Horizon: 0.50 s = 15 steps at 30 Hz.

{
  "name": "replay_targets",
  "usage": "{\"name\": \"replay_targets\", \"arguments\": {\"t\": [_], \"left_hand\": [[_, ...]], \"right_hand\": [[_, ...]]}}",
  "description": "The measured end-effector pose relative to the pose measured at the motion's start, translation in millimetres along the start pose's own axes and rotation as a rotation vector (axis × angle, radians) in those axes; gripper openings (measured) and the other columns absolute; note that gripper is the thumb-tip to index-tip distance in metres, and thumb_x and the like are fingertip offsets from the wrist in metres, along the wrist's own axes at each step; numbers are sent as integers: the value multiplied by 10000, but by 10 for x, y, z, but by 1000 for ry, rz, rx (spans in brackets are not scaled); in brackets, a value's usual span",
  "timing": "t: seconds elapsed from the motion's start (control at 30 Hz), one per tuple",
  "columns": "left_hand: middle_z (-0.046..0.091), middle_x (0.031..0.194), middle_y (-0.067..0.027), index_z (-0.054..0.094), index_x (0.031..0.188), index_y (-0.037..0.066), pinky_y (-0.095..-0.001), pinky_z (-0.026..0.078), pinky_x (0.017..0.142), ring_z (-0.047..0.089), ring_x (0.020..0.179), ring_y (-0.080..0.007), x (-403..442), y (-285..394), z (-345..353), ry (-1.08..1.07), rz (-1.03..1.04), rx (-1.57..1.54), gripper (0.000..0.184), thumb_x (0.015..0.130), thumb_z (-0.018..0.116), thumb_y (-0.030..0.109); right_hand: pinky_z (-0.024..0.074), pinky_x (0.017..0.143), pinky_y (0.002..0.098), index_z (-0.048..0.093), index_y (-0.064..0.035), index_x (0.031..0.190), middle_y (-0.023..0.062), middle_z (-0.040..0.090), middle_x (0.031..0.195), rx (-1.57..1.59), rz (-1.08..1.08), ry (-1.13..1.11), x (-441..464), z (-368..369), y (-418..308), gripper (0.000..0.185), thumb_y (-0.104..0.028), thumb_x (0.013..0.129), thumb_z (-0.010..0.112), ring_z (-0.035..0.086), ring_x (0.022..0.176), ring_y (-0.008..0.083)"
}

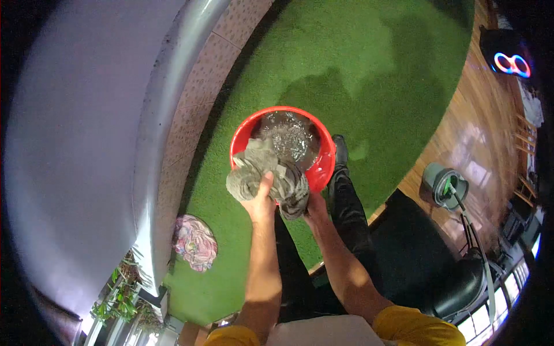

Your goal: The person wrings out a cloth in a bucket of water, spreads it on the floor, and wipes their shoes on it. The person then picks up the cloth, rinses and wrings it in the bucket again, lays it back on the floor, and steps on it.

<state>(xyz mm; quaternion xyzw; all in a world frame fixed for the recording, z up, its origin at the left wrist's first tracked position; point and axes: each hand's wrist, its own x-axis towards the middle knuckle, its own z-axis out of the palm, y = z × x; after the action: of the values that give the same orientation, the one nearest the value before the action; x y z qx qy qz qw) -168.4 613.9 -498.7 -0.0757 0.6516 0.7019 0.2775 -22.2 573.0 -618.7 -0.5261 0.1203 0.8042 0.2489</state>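
Observation:
A bunched, wet-looking grey cloth lies over the near edge of a red basin, with part of it outside the rim. My left hand grips the cloth, thumb on top and the other fingers hidden beneath. At the cloth's darker right end, my right hand is closed around the folds, close to the basin's near rim; most of its fingers are hidden. Murky water with glints and bubbles shows inside the basin.
Green turf lies under the basin, beside a curved grey ledge. A pink patterned cloth bundle rests at left. On the wooden floor at right stands a grey bucket with a long handle. My dark-clad leg is beside the basin.

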Motion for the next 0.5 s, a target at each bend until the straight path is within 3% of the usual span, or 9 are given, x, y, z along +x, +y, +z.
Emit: {"name": "replay_targets", "arguments": {"t": [0.07,0.1,0.17,0.23,0.33,0.4,0.5], "left_hand": [[513,1131,-86,389,1256,9,-363,382,946,502,1049,-220,-131,84,-78,6,-32,-8,722,628,746,22],[513,1101,-82,384,1251,15,-363,390,932,500,1033,-215,-162,80,-146,-30,-36,-11,736,624,763,78],[511,1129,-82,350,1286,51,-375,403,923,503,1034,-224,-243,41,-334,-72,-6,131,729,658,719,72],[514,1130,-81,333,1293,60,-374,406,918,509,1018,-219,-312,86,-379,-111,13,212,730,670,710,103],[518,1065,-80,415,1185,10,-358,404,901,499,991,-197,-356,177,-375,-33,69,192,689,620,780,156],[520,1064,-79,426,1169,10,-353,407,906,511,982,-198,-315,227,-415,-10,8,42,628,649,762,116],[531,1133,-99,413,1223,6,-373,415,924,525,1032,-223,-232,190,-610,11,-145,-45,596,711,715,57]], "right_hand": [[483,856,357,523,-2,1162,151,588,1105,16,73,-91,-71,18,156,383,-268,886,526,592,960,242],[424,945,430,514,-34,1200,160,545,1197,48,150,-138,-67,-16,253,522,-441,878,469,542,1064,283],[397,956,491,508,-60,1224,157,534,1221,10,669,-26,-323,97,138,596,-520,849,454,525,1089,313],[342,968,584,500,-96,1247,160,521,1244,223,933,-263,-507,266,94,676,-608,817,407,494,1124,364],[381,933,575,499,-86,1247,148,530,1233,161,428,-283,-616,450,-96,634,-561,835,408,501,1123,336],[460,874,463,500,-55,1229,138,554,1194,-252,-21,-231,-601,501,-262,494,-376,858,445,545,1072,295],[484,811,339,534,17,1153,112,604,1082,-339,-257,-38,-595,515,-693,367,-118,811,541,599,941,222]]}}
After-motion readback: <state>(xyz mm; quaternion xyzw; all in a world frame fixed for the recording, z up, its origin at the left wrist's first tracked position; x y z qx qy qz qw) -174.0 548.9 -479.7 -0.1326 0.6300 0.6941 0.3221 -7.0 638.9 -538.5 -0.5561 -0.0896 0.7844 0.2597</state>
